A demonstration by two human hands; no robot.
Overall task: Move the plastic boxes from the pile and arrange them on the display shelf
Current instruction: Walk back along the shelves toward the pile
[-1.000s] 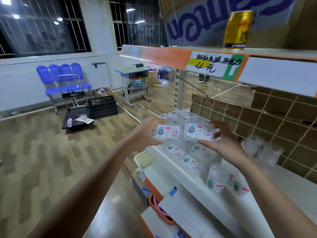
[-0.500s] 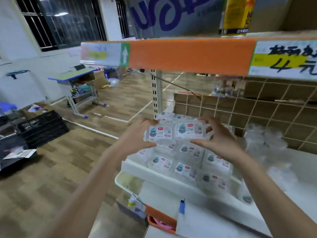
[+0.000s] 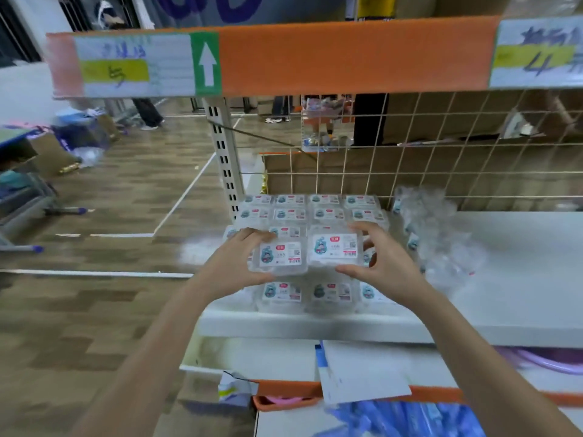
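On the orange front strip of the upper shelf (image 3: 347,55), a white-and-yellow price tag at the left (image 3: 126,69) bears a handwritten "5", a green sign (image 3: 206,67) shows a white up-arrow, and the right tag (image 3: 536,55) reads "4"; box labels are too blurred.

- The plastic boxes (image 3: 318,212) on the display shelf (image 3: 520,279) are clear, each with a white label showing a teal figure, a red tag and a red strip.
- The shelf itself is plain white.
- Overhead, the upper shelf edge (image 3: 347,55) is bright orange.
- At its left, a green panel (image 3: 206,67) carries a white arrow.
- The price card (image 3: 132,69) is pale with a yellow band and blue handwriting.
- Far behind, the wire grid (image 3: 441,159) is cream over brown cardboard.
- On the left, the floor (image 3: 94,298) shows brown wood-plank pattern with white lines.
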